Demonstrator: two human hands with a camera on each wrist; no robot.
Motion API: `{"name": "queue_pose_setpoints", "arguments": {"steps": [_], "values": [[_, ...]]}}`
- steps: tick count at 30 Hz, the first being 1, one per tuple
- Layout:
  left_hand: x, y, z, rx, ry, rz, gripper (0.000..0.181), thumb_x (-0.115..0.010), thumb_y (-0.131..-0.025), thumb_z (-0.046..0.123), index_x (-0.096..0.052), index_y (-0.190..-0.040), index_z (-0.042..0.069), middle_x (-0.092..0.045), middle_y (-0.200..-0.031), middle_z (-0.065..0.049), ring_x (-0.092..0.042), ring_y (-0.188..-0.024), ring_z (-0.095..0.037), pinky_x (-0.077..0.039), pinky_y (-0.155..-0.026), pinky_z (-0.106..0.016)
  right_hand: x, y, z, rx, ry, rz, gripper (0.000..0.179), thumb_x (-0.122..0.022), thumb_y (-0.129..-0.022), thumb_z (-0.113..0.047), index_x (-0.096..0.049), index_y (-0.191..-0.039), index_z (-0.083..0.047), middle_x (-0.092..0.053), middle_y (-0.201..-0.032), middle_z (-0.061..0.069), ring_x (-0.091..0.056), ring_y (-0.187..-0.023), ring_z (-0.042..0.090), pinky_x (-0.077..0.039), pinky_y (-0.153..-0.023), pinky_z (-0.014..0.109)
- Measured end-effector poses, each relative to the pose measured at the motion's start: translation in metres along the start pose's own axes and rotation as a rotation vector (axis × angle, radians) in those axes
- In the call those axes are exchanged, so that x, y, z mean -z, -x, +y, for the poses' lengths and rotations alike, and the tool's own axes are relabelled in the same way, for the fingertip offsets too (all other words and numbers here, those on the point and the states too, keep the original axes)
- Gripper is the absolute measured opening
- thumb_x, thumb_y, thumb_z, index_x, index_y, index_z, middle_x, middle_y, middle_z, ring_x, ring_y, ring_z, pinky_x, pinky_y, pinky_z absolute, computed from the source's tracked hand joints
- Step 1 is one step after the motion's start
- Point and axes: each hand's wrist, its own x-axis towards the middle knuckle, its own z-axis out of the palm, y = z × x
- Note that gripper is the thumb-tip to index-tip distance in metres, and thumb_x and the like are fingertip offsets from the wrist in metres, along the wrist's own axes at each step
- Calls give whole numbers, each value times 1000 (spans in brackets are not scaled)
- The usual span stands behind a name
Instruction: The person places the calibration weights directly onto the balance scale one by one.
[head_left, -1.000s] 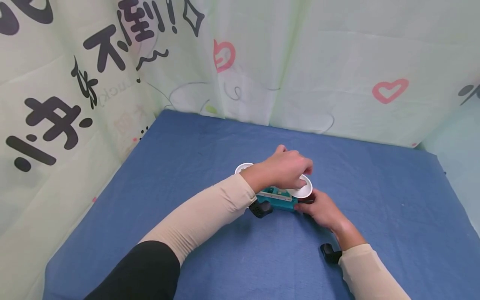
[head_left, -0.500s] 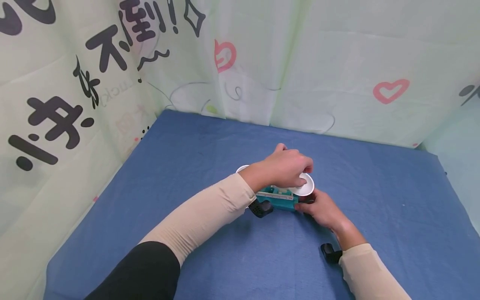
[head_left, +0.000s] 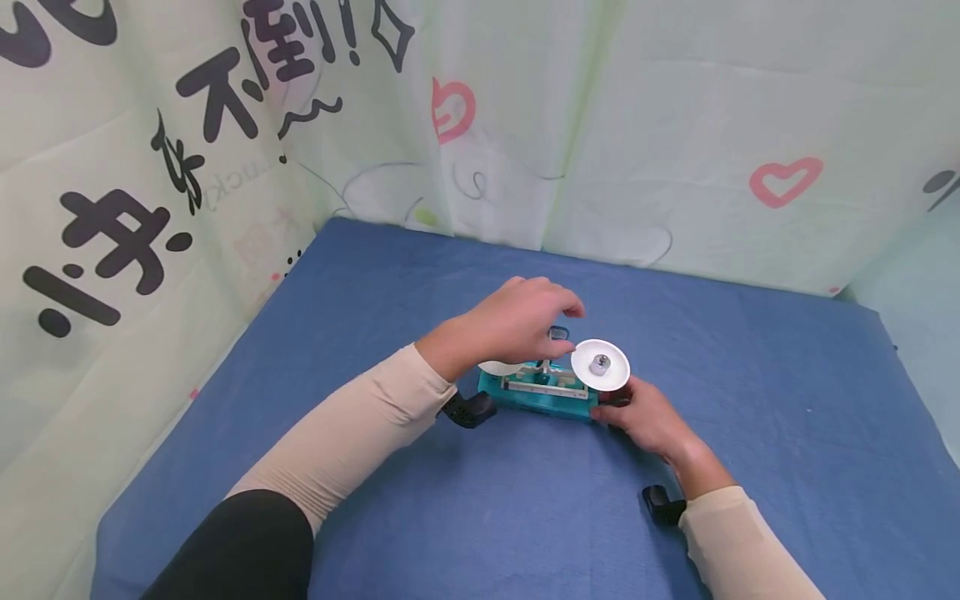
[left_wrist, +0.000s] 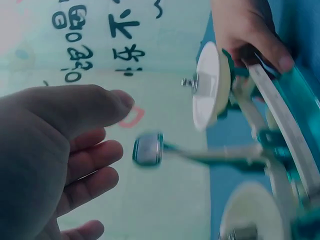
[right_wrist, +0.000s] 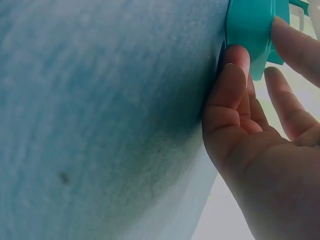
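Observation:
A teal balance scale [head_left: 543, 402] with two white pans stands on the blue cloth. On its right pan [head_left: 584, 373] sits a small metal weight [head_left: 600, 364]; part of another metal piece [left_wrist: 241, 234] shows at the left pan [left_wrist: 252, 210] in the left wrist view. Over the scale's middle, my left hand [head_left: 517, 321] hangs with loosely bent fingers and holds nothing, close to the upright pointer's framed top [left_wrist: 149, 149]. My right hand [head_left: 645, 417] holds the right end of the base between thumb and fingers, low at the cloth.
Blue cloth [head_left: 480, 517] covers the table. A pale printed curtain [head_left: 667, 125] rises behind it and along the left side. Black wrist cameras [head_left: 663, 506] are worn on both wrists.
My left hand has drawn back to the left from the right pan, uncovering the metal weight there and the scale's middle. The right hand has kept its hold on the base.

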Motion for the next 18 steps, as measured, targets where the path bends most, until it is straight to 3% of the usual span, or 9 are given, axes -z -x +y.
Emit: {"name": "queue_pose_setpoints", "arguments": {"steps": [10, 14, 18], "values": [[-10, 40, -37, 148, 173, 35, 62, -67, -96, 38, -48, -147, 8, -48, -149, -7, -40, -139, -25, -35, -112, -40, 10, 8, -10, -18, 97, 4, 65, -77, -88, -25, -47, -136, 8, -58, -127, 27, -59, -113, 42, -52, -89, 51], [-18, 52, -46, 200, 176, 49, 72, -67, -94, 44, -42, -151, 7, -36, -157, -11, -32, -144, -30, -31, -115, -45, 16, 17, -16, -50, 182, 8, 86, -75, -89, -42, -35, -147, 6, -48, -139, 30, -50, -123, 46, -48, -93, 59], [-24, 63, -50, 269, 168, 60, 89, -69, -88, 58, -36, -155, 11, -25, -162, -13, -23, -148, -34, -25, -116, -53, 25, 30, -24, -55, 266, 15, 90, -64, -94, -52, -28, -151, 7, -39, -146, 35, -41, -130, 51, -43, -96, 65]]}}
